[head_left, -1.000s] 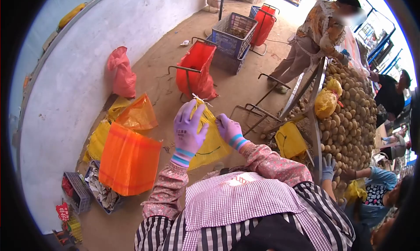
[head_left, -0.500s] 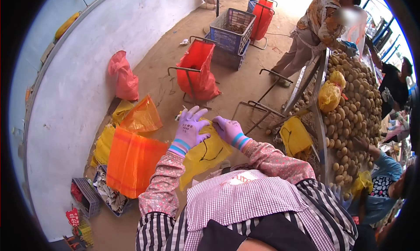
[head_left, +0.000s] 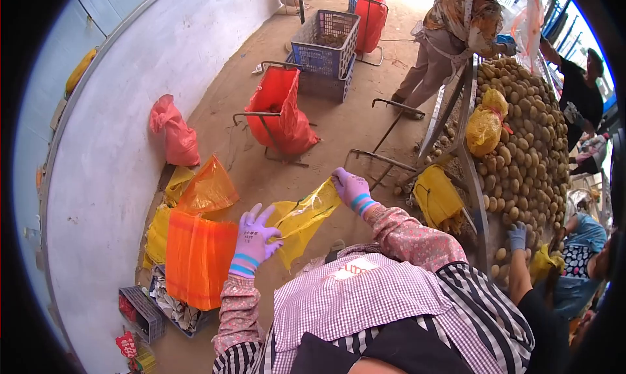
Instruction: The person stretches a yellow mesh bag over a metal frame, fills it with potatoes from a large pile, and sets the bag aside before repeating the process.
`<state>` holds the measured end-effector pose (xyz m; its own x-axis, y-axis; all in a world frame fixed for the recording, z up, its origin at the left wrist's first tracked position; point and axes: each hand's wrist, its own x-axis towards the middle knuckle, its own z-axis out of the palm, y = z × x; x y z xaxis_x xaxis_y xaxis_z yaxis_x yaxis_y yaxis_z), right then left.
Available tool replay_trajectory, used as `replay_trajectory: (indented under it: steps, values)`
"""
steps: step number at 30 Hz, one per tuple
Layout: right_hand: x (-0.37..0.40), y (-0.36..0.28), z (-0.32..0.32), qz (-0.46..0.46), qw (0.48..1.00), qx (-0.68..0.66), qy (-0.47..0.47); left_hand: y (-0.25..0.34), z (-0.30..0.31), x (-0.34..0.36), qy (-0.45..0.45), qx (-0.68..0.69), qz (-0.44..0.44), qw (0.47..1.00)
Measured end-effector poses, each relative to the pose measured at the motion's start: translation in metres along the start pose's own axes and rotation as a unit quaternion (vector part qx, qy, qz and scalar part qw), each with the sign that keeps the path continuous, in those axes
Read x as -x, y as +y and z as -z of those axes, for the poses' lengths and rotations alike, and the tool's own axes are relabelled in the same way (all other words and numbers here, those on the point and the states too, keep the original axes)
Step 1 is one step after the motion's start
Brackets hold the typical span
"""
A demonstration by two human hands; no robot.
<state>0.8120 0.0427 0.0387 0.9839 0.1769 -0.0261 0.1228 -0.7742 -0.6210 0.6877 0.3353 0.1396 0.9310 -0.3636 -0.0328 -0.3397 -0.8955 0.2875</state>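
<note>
Head view: holds the top right end of a thin yellow bag [head_left: 300,227] in the right hand [head_left: 352,190], with fingers pinched shut on it. Has the left hand [head_left: 253,236] open, with fingers spread wide, right by the bag's left end. Cannot tell if touching it there. Stretches the yellow bag at a slant between both hands, low in front of the checked apron [head_left: 365,296], over the floor [head_left: 228,106]. Shows a thin dark string on the bag.

To the left, shows a big orange bag [head_left: 199,260] just beside the left hand, in front of a crate [head_left: 179,302] with paper in it. Above that, shows a see-through orange bag [head_left: 210,188] near some flat yellow bags [head_left: 156,240]. Further up, shows a pink bag [head_left: 175,134] by the white wall [head_left: 163,54]. Ahead, shows a red bag [head_left: 280,116] held open on a metal stand [head_left: 262,115], with blue crates [head_left: 326,51] behind it.

To the right, shows a worktop [head_left: 481,198] with a big pile of round brown things [head_left: 528,159]. On the pile, shows a full yellow bag [head_left: 484,129]. At the pile's near end, shows another person's gloved hand [head_left: 517,236]. Near the far end, shows a person [head_left: 450,28] in a flowery top.
</note>
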Motion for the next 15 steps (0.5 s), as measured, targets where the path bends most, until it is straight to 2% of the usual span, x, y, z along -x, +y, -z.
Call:
replay_trajectory:
  steps: [1,2,4,8,10,11,13,15]
  values:
    - [-0.001,0.000,-0.001,0.037,0.999,-0.011,0.005,0.003,0.004,-0.001,-0.032,0.016,0.007,0.999]
    - [-0.002,-0.002,0.000,0.035,0.999,-0.014,0.005,0.009,0.012,-0.008,-0.035,0.015,0.007,0.999]
    - [-0.003,-0.009,0.002,0.071,0.997,-0.001,-0.017,0.031,0.023,-0.037,0.102,0.129,-0.054,0.985]
    - [-0.012,-0.011,-0.003,0.116,0.993,-0.002,-0.025,0.075,0.009,-0.093,0.148,0.054,-0.042,0.987]
    - [-0.022,-0.005,-0.007,0.156,0.988,-0.016,-0.015,0.081,-0.021,-0.123,0.059,-0.091,0.066,0.992]
    - [-0.026,-0.002,-0.002,0.169,0.985,-0.011,-0.009,0.071,-0.047,-0.132,0.053,-0.162,0.097,0.981]
    - [-0.035,0.009,0.005,0.174,0.984,-0.039,-0.013,0.053,-0.056,-0.156,-0.007,-0.119,0.165,0.979]
    - [-0.045,0.022,0.010,0.163,0.984,-0.060,-0.028,0.030,-0.065,-0.177,-0.061,-0.112,0.178,0.976]
